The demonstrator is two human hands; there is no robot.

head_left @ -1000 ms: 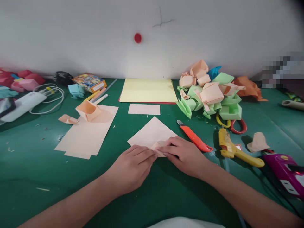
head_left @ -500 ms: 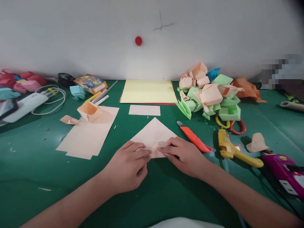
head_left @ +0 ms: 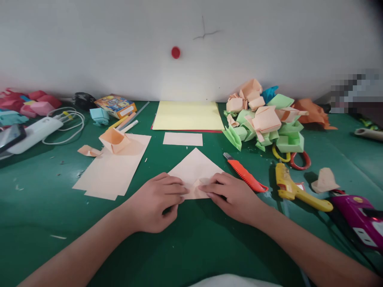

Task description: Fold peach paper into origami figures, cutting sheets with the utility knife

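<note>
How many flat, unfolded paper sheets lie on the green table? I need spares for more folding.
3 clearly: the yellow sheet by the wall, a small pale strip before it, and the peach sheet at left, which seems stacked, so more may hide beneath.

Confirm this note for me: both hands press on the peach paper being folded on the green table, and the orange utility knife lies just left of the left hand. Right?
Not quite. The head view shows the orange utility knife lying just right of the right hand, not left of the left hand. The rest stands: both hands press on the peach paper on the green table.
</note>
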